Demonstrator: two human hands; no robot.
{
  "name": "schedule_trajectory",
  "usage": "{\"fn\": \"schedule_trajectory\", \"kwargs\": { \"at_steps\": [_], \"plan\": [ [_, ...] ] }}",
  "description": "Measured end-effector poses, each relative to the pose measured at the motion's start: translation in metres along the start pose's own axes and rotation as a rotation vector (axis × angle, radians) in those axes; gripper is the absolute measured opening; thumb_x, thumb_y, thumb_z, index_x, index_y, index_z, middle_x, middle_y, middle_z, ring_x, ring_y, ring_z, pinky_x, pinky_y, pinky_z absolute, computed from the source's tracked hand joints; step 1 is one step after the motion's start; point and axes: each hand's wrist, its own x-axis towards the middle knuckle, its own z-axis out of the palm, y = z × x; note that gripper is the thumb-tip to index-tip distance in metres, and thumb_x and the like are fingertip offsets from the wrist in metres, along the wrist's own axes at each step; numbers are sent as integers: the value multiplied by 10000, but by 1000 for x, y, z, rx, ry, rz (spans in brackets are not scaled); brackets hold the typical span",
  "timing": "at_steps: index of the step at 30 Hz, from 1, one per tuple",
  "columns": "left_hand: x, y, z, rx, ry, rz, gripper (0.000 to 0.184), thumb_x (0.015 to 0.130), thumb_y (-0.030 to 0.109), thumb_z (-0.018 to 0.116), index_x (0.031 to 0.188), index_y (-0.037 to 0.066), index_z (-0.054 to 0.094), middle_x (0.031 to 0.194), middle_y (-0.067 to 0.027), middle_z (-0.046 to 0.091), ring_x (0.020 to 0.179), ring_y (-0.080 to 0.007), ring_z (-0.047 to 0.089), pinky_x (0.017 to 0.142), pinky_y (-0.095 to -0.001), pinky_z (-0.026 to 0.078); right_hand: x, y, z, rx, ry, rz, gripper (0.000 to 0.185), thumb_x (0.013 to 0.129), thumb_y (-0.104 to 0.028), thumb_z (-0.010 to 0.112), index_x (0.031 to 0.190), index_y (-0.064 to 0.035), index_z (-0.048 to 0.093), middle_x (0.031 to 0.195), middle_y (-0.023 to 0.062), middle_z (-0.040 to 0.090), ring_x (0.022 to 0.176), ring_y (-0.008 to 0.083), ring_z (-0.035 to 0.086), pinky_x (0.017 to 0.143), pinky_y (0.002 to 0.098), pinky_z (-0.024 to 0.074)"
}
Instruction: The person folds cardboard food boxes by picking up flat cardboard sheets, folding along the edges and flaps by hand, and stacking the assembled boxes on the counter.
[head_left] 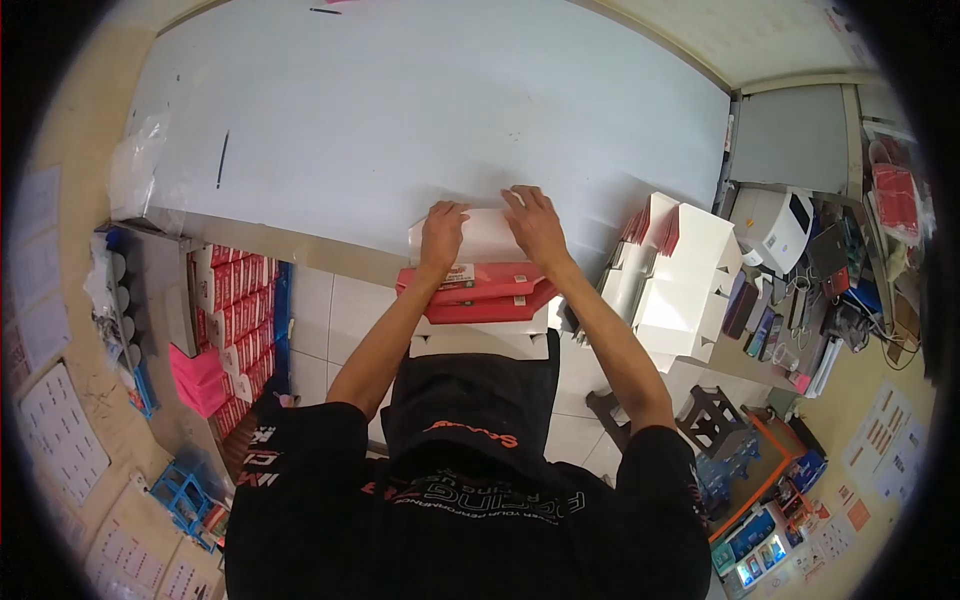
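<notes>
Right in front of my chest, between my forearms, sits the red and white carton (pixel 472 309), at the near edge of the table (pixel 400 110); whether it is one carton or several stacked together I cannot tell. Its white flap (pixel 485 236) reaches out over the tabletop, and both my hands are at it. My left hand (pixel 443 238) is at the flap's left side with the fingers curled, my right hand (pixel 535 226) at its right side with the fingers bent and slightly spread; I cannot tell whether either one pinches the card or only rests on it. Farther out on the table, to the left, lies a thin dark strip (pixel 223 160), with clear plastic (pixel 142 165) at the left end. Beyond my right forearm there are white cartons (pixel 685 285) with red parts (pixel 668 230) showing at their far side, and past them a white printer (pixel 772 230) beside a cluttered shelf with scissors (pixel 798 308) on it. Lower on that side, a dark stool (pixel 712 420) stands on the tiles. Over on my left, rows of red and white boxes (pixel 240 310) are stacked beside a pink packet (pixel 198 382), and printed sheets (pixel 62 430) hang on the wall.
</notes>
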Motion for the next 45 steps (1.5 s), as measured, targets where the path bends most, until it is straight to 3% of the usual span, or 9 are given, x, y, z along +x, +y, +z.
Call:
{"fn": "schedule_trajectory", "kwargs": {
  "at_steps": [3, 6, 11, 17, 25, 33, 40, 42, 45],
  "plan": [
    [0, -2, -6, 31, 59, 94, 243, 812, 18, 572, 1050, 24, 623, 869, -148, 620, 938, -347, 576, 854, -458, 453, -5, 14, 30, -17, -495, -6, 163, 765, -59, 601, 922, -12, 599, 1017, 110, 597, 1050, 283, 537, 788, 373, 503],
    [2, -1, -17, 262, 106, 402, 241, 801, -6, 530, 1027, -3, 613, 891, -178, 635, 960, -353, 587, 820, -440, 476, -9, 10, 34, -77, -532, -13, 196, 723, -35, 602, 915, 3, 595, 949, 117, 581, 972, 287, 555, 805, 355, 508],
    [14, -2, -17, 297, -448, -28, 200, 782, -12, 504, 964, -26, 585, 1083, -274, 606, 1177, -349, 528, 927, -396, 491, -22, 5, 57, -199, -468, -111, 159, 698, -12, 581, 857, -6, 570, 907, 126, 570, 919, 280, 562, 681, 340, 553],
    [-14, -35, 10, 719, -163, 502, 416, 848, 100, 491, 1228, -66, 511, 1354, -220, 471, 1317, -332, 406, 1090, -396, 354, -34, 11, 75, -253, -488, -215, 152, 707, -33, 584, 854, -2, 562, 933, 115, 554, 930, 272, 553, 671, 335, 553],
    [-17, -29, 6, 781, -314, 449, 455, 902, 135, 463, 1299, -85, 470, 1388, -241, 440, 1342, -327, 376, 1090, -394, 349, -22, 25, 64, -30, -382, -199, 66, 737, -46, 590, 793, -11, 588, 948, 122, 548, 931, 284, 548, 765, 386, 518],
    [19, -36, -3, 641, -406, 478, 451, 901, 227, 554, 1240, -70, 539, 1365, -255, 460, 1269, -333, 468, 949, -400, 479, 10, 30, 76, 203, -637, 319, 187, 744, -164, 724, 833, -19, 646, 842, 134, 654, 833, 310, 638, 732, 403, 517],
    [87, -30, -12, 243, -1193, 39, 641, 820, 533, 617, 1261, 69, 580, 1295, -237, 530, 1106, -351, 576, 917, -416, 474, -63, 31, -40, 629, -133, 818, 421, 830, -328, 716, 1068, 5, 618, 1006, 153, 669, 985, 230, 625, 853, 367, 487],
    [88, 8, -40, -347, -1137, -602, 695, 774, 608, 629, 1240, 94, 607, 1241, -189, 583, 1079, -350, 585, 899, -435, 469, -120, 31, -18, 589, -117, 894, 470, 843, -333, 701, 1128, 19, 574, 1067, 182, 638, 1022, 250, 606, 876, 372, 476],
    [71, 55, -53, 38, -1055, -142, 724, 736, 660, 639, 1174, 84, 606, 1124, -159, 624, 1013, -352, 601, 854, -456, 473, -156, 9, 9, 461, -41, 912, 568, 856, -358, 677, 1231, 24, 488, 1156, 218, 587, 1063, 310, 578, 909, 392, 458]
  ]
}}
